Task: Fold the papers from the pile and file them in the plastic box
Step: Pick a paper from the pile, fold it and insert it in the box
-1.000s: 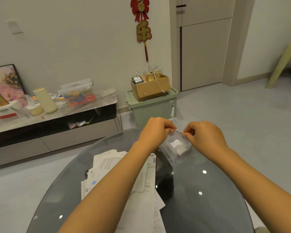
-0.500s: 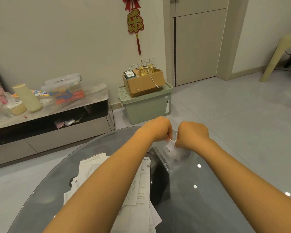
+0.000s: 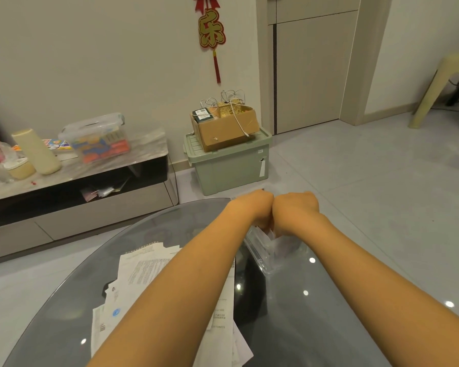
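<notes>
Both hands are out over the round glass table (image 3: 72,308), knuckle to knuckle, at about one o'clock from the middle of the table. The left hand (image 3: 253,207) and the right hand (image 3: 296,209) touch each other, with their backs turned up. Their fingers are curled down and under, so I cannot tell for sure what they pinch; a small bit of white paper (image 3: 269,232) seems to peek out just below where the two hands meet. Right under the hands sits the clear plastic box (image 3: 265,256), open on top, with folded white papers inside it. The box stands near the far edge of the table. The pile of papers (image 3: 143,271) lies flat on the glass at about nine o'clock from the box, partly hidden by the left arm. Past the table, at twelve o'clock, a green bin (image 3: 228,165) stands on the floor with a brown cardboard box (image 3: 223,131) on top. At ten o'clock is a low cabinet (image 3: 77,186) with a see-through tub (image 3: 96,136) and a pale bottle (image 3: 36,152) on it. A red charm (image 3: 211,33) hangs on the wall.
</notes>
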Demonstrator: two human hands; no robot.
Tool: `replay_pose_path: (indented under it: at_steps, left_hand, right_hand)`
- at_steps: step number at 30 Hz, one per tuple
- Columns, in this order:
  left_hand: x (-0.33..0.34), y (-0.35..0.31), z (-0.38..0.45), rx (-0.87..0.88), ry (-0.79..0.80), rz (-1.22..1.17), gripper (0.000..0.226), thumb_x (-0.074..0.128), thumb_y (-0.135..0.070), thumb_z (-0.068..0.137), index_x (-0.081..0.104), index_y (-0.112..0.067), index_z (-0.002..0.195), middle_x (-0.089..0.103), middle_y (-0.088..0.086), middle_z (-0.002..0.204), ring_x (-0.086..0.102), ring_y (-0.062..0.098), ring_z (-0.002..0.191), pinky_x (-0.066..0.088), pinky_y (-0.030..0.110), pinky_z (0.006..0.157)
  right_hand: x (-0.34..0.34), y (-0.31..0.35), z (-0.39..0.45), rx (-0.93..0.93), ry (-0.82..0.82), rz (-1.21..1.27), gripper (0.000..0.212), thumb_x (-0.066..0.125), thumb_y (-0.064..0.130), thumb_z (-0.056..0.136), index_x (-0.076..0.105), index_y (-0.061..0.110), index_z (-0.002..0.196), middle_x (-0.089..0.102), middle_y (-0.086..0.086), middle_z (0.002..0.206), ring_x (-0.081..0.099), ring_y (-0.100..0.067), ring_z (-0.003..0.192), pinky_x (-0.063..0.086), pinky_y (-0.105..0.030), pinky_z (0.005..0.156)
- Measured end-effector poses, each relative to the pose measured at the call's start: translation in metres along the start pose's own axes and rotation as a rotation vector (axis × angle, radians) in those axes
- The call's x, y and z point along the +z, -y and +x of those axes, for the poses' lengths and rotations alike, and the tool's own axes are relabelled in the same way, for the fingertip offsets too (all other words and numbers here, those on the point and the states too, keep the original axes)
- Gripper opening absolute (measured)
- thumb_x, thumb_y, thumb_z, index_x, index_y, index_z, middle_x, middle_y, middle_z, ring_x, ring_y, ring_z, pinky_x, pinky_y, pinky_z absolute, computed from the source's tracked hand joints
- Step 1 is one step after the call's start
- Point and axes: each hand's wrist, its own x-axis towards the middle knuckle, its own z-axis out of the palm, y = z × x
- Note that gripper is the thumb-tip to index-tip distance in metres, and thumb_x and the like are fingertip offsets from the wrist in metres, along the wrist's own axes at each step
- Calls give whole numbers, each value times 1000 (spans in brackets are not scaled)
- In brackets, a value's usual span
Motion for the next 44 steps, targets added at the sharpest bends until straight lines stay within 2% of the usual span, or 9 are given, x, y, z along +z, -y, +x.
replay_pose_path:
  at_steps: [2, 4, 8, 15, 20, 29, 33, 40, 44]
  left_hand:
    - [0, 1, 1, -2, 20, -7, 21, 67, -12, 82, 58, -14, 63, 52, -3, 62, 54, 21, 73, 42, 28, 67]
    - [-4, 2, -2, 1, 15, -26, 2, 69, -13, 81, 69, -11, 81, 58, 0, 72, 56, 21, 75, 43, 28, 68]
    - [-13, 6, -13, 29, -9, -23, 26, 69, -12, 84, 68, -12, 111, 66, 0, 104, 56, 20, 91, 41, 26, 77]
    - [-18, 6, -63, 34, -249, -90, 30, 56, -8, 92, 64, -14, 120, 63, 5, 122, 59, 23, 109, 46, 33, 95]
    - [4, 13, -133, -39, -366, -211, 26, 51, -19, 94, 67, -19, 115, 67, 1, 115, 63, 18, 101, 50, 35, 92]
    - [84, 22, -236, -261, -386, -342, 28, 50, -31, 96, 62, -27, 121, 59, -8, 128, 56, 12, 113, 41, 26, 99]
    - [117, 31, -250, -262, -421, -345, 37, 48, -32, 96, 51, -26, 133, 48, -9, 139, 44, 10, 125, 33, 24, 106]
    - [155, 41, -248, -361, -354, -383, 64, 38, -42, 98, 5, -26, 151, -4, -6, 159, -7, 10, 146, -6, 33, 118]
    - [162, 42, -239, -369, -326, -351, 65, 35, -44, 99, 0, -26, 151, 3, -6, 159, -3, 11, 146, -10, 38, 118]
  right_hand:
    - [-2, -2, -1, -4, 1, 13, 29, 58, 35, 88, 57, 24, 115, 59, 5, 116, 54, -17, 114, 32, -26, 98]
    - [-3, -6, -3, -23, -29, 58, 27, 59, 32, 89, 57, 21, 113, 59, 2, 106, 56, -19, 110, 35, -25, 87]
    - [-4, -14, -17, -58, -120, 135, 26, 64, 31, 86, 57, 19, 108, 59, 0, 96, 56, -22, 88, 37, -26, 74]
    - [2, -13, -41, -88, -322, 379, 18, 57, 27, 89, 70, 26, 101, 70, 2, 99, 62, -19, 88, 49, -31, 82]
    - [7, -1, -80, -223, -388, 615, 18, 61, 29, 87, 70, 27, 103, 55, 14, 71, 54, -10, 73, 45, -25, 69]
    - [52, 41, -125, -502, -362, 622, 22, 63, 33, 85, 67, 30, 107, 53, 13, 84, 46, -2, 78, 47, -22, 75]
    - [73, 51, -131, -566, -337, 590, 24, 62, 35, 86, 66, 30, 109, 41, 23, 78, 40, 0, 81, 40, -17, 74]
    - [94, 58, -130, -580, -259, 574, 29, 59, 39, 88, 61, 32, 117, 43, 21, 92, 40, 1, 88, 40, -15, 79]
    - [99, 60, -128, -569, -254, 584, 32, 59, 39, 87, 59, 32, 119, 44, 20, 100, 39, 1, 95, 41, -17, 84]
